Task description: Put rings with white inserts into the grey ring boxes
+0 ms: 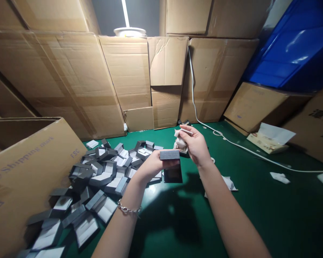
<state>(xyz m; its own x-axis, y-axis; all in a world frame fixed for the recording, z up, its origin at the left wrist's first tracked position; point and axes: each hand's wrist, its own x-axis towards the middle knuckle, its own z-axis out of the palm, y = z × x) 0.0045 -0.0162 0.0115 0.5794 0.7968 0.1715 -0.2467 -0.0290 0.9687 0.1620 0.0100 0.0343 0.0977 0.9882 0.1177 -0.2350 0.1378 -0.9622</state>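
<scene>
My left hand (150,165) is closed around a small dark grey box (172,167), held above the green table (258,215) with its lid hinged open. Just behind and right of it, my right hand (196,145) pinches a small cream cloth pouch (179,142) and a pale card. A silver bracelet (129,210) hangs on my left wrist. To the left lies a heap of several open grey boxes with white linings (102,182).
A large open cardboard carton (29,168) stands at the left edge. Flattened cardboard walls (129,79) ring the back. A white cable (231,143) runs across the table at right, near a tissue pack (269,138), white scraps (280,177) and a blue bin (293,46).
</scene>
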